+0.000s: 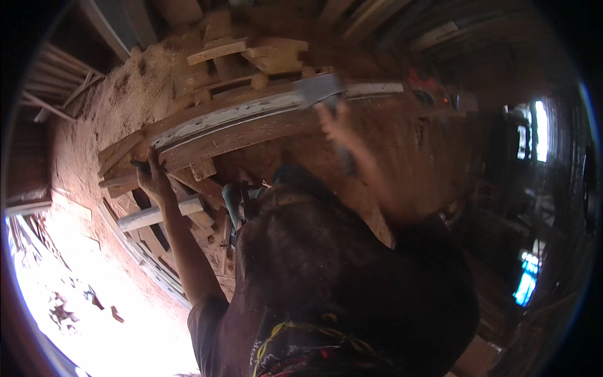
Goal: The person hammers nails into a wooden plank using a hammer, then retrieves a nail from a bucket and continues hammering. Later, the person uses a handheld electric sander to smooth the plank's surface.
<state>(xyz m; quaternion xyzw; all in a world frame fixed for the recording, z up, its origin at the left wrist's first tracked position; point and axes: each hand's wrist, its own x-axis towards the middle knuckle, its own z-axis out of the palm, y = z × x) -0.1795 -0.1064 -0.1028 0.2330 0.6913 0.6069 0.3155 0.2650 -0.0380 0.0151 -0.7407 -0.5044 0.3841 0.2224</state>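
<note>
A long wooden beam (245,135) lies crosswise in front of me, with a pale, rough strip (226,119) along its top. At the beam's left end, my left hand (154,178) is closed on the edge, one finger reaching up to the strip's end. A small dark patch beside those fingers is too unclear to name. My right hand (338,125), blurred by motion, is closed around a tool with a broad flat grey head (320,88) and a dark handle. That head overlaps the right half of the strip in view; whether it touches the wood I cannot tell.
Wood offcuts (276,55) lie beyond the beam, beside a heap of sawdust (157,85). More pieces, including a pale batten (160,213), are under and near its left end. A blurred red and black object (430,91) sits by the right end.
</note>
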